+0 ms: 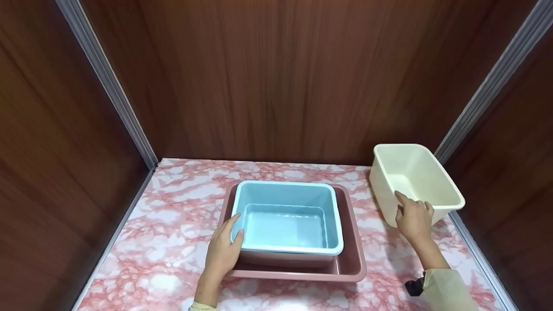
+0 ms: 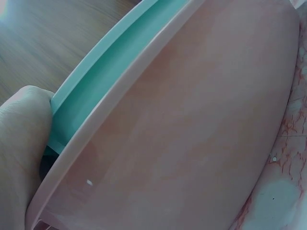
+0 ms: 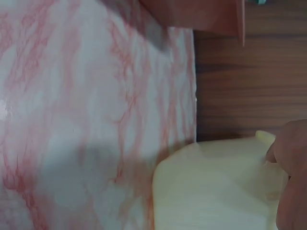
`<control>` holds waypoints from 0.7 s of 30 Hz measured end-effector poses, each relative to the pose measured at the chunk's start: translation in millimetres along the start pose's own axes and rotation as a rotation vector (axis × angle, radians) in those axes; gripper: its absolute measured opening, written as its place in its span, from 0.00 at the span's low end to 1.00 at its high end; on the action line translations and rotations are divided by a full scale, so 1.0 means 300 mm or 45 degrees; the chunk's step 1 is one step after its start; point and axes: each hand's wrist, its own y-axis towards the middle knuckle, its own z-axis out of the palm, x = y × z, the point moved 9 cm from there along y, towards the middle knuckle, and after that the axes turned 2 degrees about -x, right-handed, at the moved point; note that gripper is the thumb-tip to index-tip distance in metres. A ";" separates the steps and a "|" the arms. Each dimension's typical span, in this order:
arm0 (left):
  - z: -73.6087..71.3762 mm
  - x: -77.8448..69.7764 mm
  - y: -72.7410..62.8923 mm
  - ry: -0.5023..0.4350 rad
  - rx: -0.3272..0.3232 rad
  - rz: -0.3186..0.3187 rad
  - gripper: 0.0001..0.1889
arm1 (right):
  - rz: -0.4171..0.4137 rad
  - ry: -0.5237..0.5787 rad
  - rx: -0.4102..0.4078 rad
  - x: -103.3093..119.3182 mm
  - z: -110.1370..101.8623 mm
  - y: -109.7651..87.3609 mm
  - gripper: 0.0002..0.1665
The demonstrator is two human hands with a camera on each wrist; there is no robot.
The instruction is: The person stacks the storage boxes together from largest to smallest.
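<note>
A light blue plastic bin (image 1: 285,224) sits inside a larger dusty-pink bin (image 1: 352,242) on the table. My left hand (image 1: 222,252) rests at the blue bin's left rim, fingers fairly straight, with the thumb near the front corner. In the left wrist view, that hand (image 2: 21,129) touches the blue rim above the pink wall (image 2: 192,120); its fingertips are hidden. To the right, a cream bin (image 1: 382,190) stands with its inside visible. My right hand (image 1: 414,220) pinches its near rim, the index finger reaching over the edge. The right wrist view shows curled fingers (image 3: 292,158) at that rim.
Pink-and-white marbled tabletop (image 1: 173,207) lies under the bins. Dark wood panels (image 1: 276,77) enclose the back and both sides, with metal corner posts (image 1: 492,82). The cream bin is close to the right panel. A black strap (image 1: 414,287) is at the right wrist.
</note>
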 end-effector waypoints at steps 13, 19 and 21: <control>-0.009 -0.007 0.006 0.015 -0.016 -0.001 0.24 | -0.056 0.025 0.000 0.074 -0.009 -0.022 0.27; -0.008 -0.010 0.006 0.021 -0.033 0.030 0.24 | -0.073 0.025 -0.019 0.093 -0.017 -0.037 0.26; -0.007 -0.010 0.006 0.025 -0.031 0.028 0.24 | -0.075 0.022 -0.018 0.098 -0.018 -0.044 0.27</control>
